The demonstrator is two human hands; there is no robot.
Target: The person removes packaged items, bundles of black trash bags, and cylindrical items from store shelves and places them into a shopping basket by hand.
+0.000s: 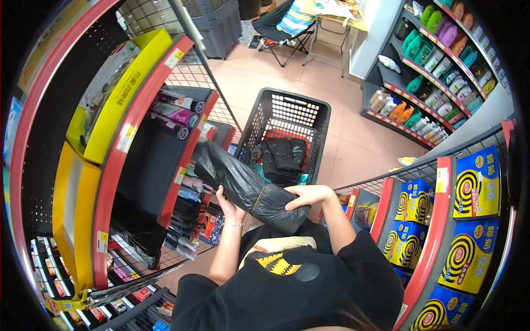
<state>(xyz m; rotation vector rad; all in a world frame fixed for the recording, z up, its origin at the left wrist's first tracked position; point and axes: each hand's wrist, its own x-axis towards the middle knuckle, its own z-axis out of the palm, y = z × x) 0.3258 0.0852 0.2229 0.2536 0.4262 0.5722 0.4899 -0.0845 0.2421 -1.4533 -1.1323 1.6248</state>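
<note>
A large roll of black plastic bags (244,188), tied round with a thin yellowish band, lies slantwise before my chest. My left hand (231,207) supports it from below, near its middle. With fingers over the top, my right hand (308,196) grips the end nearer my body. The roll's far end reaches to the red-edged shelf (176,182) on the left. Beyond it, a black plastic basket (324,136) stands on the tiled floor, holding several black plastic bundles (283,157) and some red and teal things.
Shelves flank me closely: purple spray cans (176,113) and a yellow display box (120,99) at left, blue and yellow mosquito coil boxes (476,182) at right. Bottles fill a far rack (439,62). A folding chair (285,31) and table (339,14) stand ahead.
</note>
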